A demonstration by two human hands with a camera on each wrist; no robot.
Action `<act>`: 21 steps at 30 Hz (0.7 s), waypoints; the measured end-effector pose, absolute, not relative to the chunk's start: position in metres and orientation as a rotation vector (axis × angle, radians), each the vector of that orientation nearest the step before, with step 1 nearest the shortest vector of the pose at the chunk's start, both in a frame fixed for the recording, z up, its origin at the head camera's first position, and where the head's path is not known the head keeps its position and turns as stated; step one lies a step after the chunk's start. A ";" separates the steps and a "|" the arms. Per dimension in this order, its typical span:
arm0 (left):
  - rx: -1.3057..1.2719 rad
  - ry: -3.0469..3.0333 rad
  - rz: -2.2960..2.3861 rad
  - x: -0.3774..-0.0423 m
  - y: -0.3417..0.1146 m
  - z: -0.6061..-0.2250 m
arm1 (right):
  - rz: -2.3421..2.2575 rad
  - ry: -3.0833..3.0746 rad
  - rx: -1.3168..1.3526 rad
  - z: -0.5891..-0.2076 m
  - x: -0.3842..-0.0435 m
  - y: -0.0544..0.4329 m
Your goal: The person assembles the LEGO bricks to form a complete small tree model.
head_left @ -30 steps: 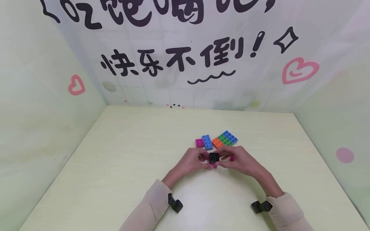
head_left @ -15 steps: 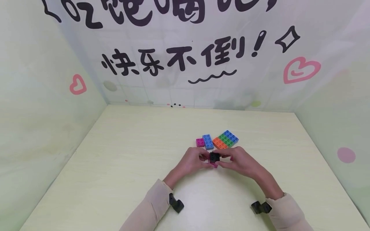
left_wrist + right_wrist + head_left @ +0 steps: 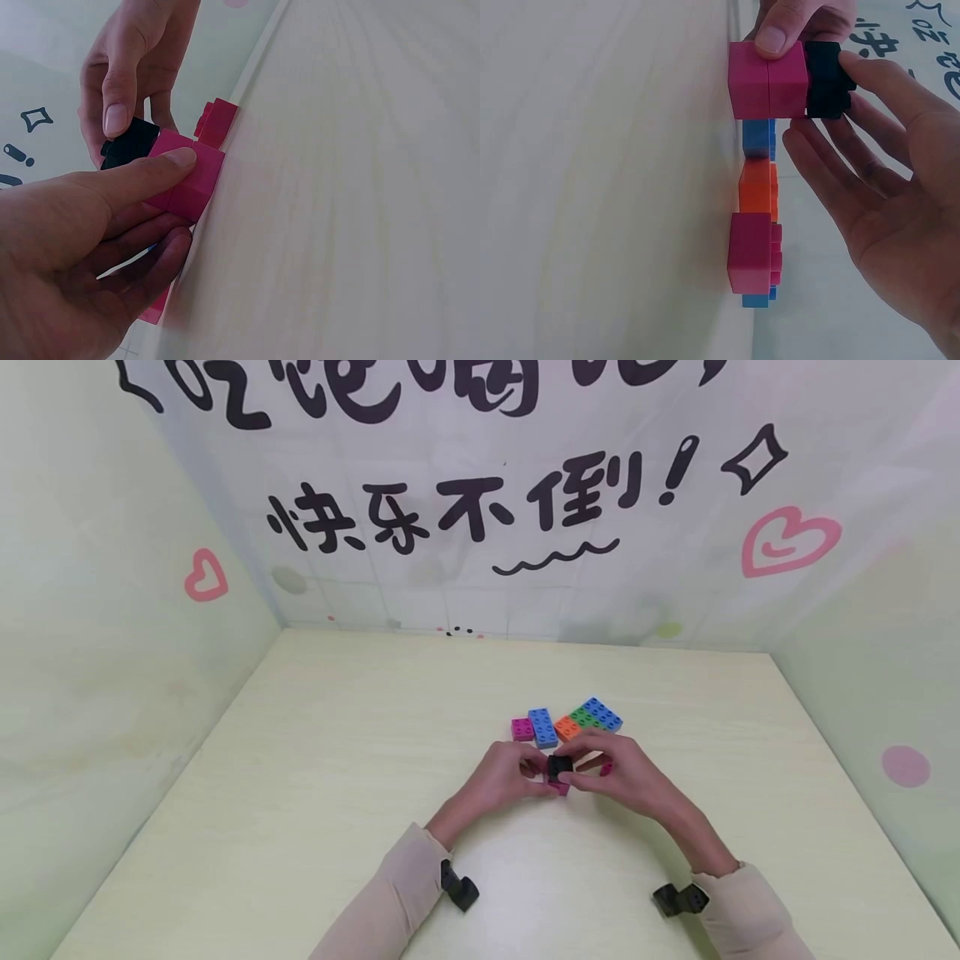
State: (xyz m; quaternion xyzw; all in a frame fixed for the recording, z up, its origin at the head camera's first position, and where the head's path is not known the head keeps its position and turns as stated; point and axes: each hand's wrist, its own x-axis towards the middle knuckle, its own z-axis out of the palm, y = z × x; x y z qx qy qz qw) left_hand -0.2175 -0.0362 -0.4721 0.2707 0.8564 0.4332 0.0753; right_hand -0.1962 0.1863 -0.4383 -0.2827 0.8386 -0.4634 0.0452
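In the head view both hands meet around a small upright stack at the table's middle right. Two magenta bricks [image 3: 769, 79] form its lower part, and a black brick [image 3: 825, 79] sits on top. My left hand [image 3: 504, 774] holds the magenta part between thumb and fingers, its thumb lying across their side in the left wrist view. The black brick is between the thumb and fingers of my right hand [image 3: 622, 774], the thumb at its studded top edge. The stack's underside appears to rest on the table. Fingers hide part of the far side.
Behind the hands lie a small magenta brick [image 3: 522, 729], a blue brick [image 3: 542, 727] and a flat group of orange [image 3: 567, 728], green and blue bricks. Another magenta brick [image 3: 750, 253] stands beside the right hand. Printed walls enclose the table [image 3: 337, 735].
My right hand's fingers have risen slightly and spread at the black brick, covering more of the orange brick. The left hand keeps its hold. The head view has shifted a little.
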 end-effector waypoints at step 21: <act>0.805 2.590 1.274 -0.216 -0.033 -0.472 | -1.408 2.520 -0.883 -0.440 -0.197 0.188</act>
